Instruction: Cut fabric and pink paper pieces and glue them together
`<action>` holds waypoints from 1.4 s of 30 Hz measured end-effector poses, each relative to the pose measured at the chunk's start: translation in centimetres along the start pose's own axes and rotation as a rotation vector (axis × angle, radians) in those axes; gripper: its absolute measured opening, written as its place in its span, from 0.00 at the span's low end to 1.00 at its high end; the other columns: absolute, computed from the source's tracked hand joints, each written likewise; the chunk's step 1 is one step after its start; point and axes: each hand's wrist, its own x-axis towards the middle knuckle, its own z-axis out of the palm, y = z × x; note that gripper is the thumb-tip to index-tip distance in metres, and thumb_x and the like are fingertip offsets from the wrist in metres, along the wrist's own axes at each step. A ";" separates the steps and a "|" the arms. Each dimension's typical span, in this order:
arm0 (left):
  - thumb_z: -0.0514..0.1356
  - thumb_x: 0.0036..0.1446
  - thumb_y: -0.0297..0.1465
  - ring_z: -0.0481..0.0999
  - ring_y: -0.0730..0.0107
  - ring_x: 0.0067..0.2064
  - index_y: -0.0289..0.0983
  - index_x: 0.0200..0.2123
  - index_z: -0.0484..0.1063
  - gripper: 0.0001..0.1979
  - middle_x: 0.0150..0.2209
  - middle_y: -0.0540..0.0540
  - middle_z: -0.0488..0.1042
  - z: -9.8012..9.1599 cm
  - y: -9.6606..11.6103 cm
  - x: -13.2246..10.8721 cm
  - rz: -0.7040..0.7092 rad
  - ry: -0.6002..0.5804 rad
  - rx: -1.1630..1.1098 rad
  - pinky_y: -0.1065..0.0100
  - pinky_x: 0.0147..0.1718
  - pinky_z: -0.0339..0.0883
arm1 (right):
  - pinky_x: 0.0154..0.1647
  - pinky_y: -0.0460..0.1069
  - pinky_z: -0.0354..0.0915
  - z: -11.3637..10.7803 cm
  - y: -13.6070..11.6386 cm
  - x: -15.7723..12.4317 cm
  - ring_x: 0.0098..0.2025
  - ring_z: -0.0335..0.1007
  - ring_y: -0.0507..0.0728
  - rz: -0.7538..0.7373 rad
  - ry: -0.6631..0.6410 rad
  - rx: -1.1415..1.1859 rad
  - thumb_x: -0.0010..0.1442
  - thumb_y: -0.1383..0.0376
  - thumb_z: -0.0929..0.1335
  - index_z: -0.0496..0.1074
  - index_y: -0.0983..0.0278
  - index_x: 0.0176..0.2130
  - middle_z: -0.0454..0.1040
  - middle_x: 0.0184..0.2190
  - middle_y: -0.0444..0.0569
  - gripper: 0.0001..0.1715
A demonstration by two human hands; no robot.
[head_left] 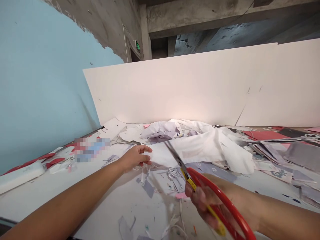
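My left hand reaches over the table, its fingers and thumb closed on the near edge of a crumpled white cloth. My right hand is shut around the red-and-yellow handles of a pair of scissors. The scissor blades point away from me and are slightly apart, with their tips close to the cloth's edge. The scissors partly hide my right fingers. Both forearms come in from the bottom of the view.
Paper and fabric scraps litter the white tabletop. Red paper sheets and grey fabric pieces lie to the right. A tall white board stands along the far edge, beside a blue wall. A white roll lies at the left.
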 end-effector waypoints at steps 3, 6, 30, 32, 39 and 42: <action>0.61 0.41 0.31 0.75 0.69 0.33 0.39 0.45 0.64 0.24 0.45 0.43 0.62 -0.1 0.1 -0.4 0.007 0.005 0.011 0.76 0.21 0.58 | 0.12 0.39 0.42 -0.6 0.9 0.2 0.11 0.50 0.42 0.154 -0.015 0.209 0.39 0.43 0.68 0.63 0.65 0.28 0.54 0.13 0.34 0.30; 0.62 0.41 0.30 0.75 0.69 0.32 0.41 0.51 0.59 0.31 0.48 0.41 0.60 -0.3 -0.1 -0.8 -0.004 -0.011 0.015 0.75 0.20 0.57 | 0.14 0.38 0.44 -0.8 1.8 0.1 0.15 0.56 0.43 0.203 -0.037 0.263 0.40 0.34 0.60 0.63 0.66 0.31 0.58 0.18 0.37 0.39; 0.58 0.44 0.30 0.67 0.77 0.25 0.42 0.53 0.59 0.30 0.29 0.51 0.64 -1.5 -0.4 -1.5 0.103 -0.104 0.153 0.70 0.29 0.64 | 0.15 0.38 0.53 2.4 1.3 -0.9 0.15 0.57 0.44 0.092 0.096 0.196 0.39 0.75 0.67 0.63 0.68 0.20 0.61 0.15 0.40 0.07; 0.58 0.43 0.30 0.66 0.78 0.25 0.41 0.54 0.58 0.32 0.31 0.50 0.65 -1.3 -0.3 -1.5 0.105 -0.087 0.146 0.70 0.29 0.64 | 0.11 0.37 0.46 2.4 1.5 -0.7 0.13 0.51 0.43 0.155 0.162 0.189 0.38 0.73 0.67 0.61 0.67 0.20 0.57 0.13 0.38 0.08; 0.60 0.41 0.30 0.67 0.79 0.23 0.43 0.53 0.60 0.31 0.34 0.50 0.63 -1.4 -0.8 -1.3 0.025 0.008 0.170 0.70 0.28 0.66 | 0.10 0.37 0.37 2.5 1.6 -0.5 0.11 0.48 0.43 0.246 0.294 0.198 0.46 0.67 0.63 0.58 0.64 0.22 0.54 0.14 0.38 0.05; 0.60 0.41 0.28 0.67 0.79 0.23 0.41 0.52 0.60 0.31 0.34 0.50 0.64 -0.8 -1.2 -1.3 0.015 0.023 0.108 0.70 0.27 0.66 | 0.10 0.37 0.39 2.7 1.8 -0.6 0.12 0.49 0.43 0.252 0.308 0.194 0.47 0.67 0.63 0.58 0.65 0.20 0.53 0.13 0.38 0.08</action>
